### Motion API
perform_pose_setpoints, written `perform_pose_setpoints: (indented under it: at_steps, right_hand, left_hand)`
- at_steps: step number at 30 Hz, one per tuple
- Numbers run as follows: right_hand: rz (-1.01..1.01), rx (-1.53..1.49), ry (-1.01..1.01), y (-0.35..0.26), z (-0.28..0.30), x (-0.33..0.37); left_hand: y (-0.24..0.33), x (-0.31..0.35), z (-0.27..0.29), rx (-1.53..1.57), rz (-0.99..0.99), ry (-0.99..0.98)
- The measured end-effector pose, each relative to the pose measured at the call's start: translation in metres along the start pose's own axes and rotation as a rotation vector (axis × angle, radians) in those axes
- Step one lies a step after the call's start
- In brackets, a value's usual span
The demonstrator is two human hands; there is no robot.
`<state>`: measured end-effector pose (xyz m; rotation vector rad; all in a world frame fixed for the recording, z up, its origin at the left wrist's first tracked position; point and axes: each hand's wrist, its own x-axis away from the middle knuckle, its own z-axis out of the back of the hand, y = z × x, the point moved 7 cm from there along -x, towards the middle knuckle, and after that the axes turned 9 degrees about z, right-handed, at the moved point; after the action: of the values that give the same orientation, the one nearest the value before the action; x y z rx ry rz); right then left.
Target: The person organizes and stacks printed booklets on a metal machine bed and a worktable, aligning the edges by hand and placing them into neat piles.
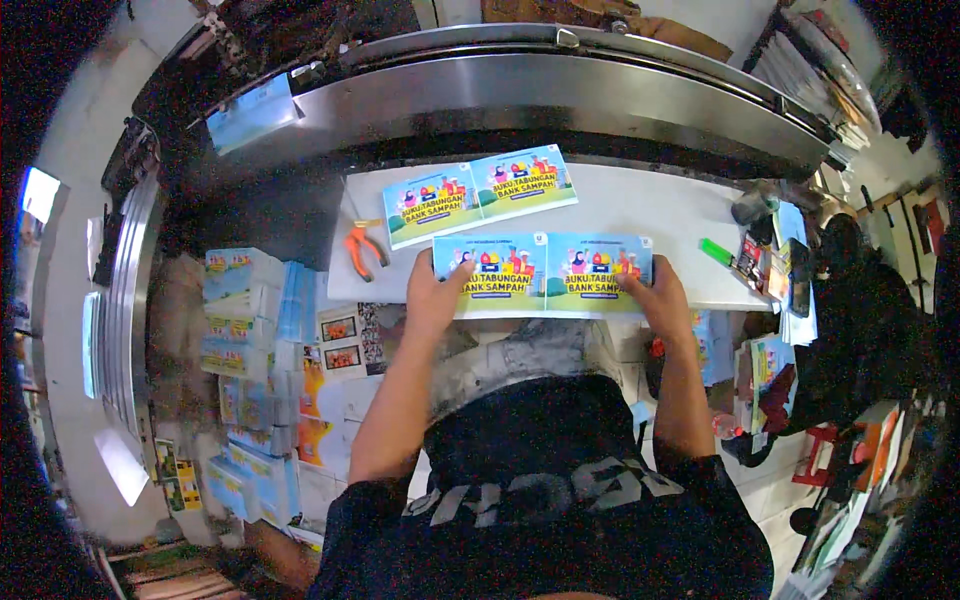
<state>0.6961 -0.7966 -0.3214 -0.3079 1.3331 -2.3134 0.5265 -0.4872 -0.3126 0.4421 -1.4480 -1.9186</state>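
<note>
Black shirt [545,440] foremost, hands [432,292] grasp printed sheet [522,268], thumbs uppermost

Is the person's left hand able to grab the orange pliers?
Probably yes: the orange pliers lie uncovered near the left hand, though it would have to let go of the printed paper first.

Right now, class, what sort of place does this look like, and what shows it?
Probably a print or binding workshop: the left hand and right hand hold a colourful printed sheet, a matching sheet lies on the white worktop, and stacks of printed paper stand at the left.
</note>
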Motion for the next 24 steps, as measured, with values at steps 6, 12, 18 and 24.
perform_pose_setpoints:
  at_steps: [6,12,18,24]
  right_hand:
    - [0.041,0.746,0.05,-0.022,0.009,0.009]
    - [0.677,0.769,-0.274,-0.082,-0.082,0.027]
    - [0.715,0.844,-0.431,-0.082,-0.098,0.021]
    - [0.722,0.899,-0.614,-0.092,-0.108,0.003]
  left_hand:
    - [-0.037,-0.016,-0.003,-0.221,0.041,0.031]
    - [-0.021,-0.009,-0.003,-0.231,0.012,-0.013]
    - [-0.007,0.007,0.002,-0.526,-0.085,0.127]
    - [-0.014,0.028,0.022,-0.392,-0.229,0.313]
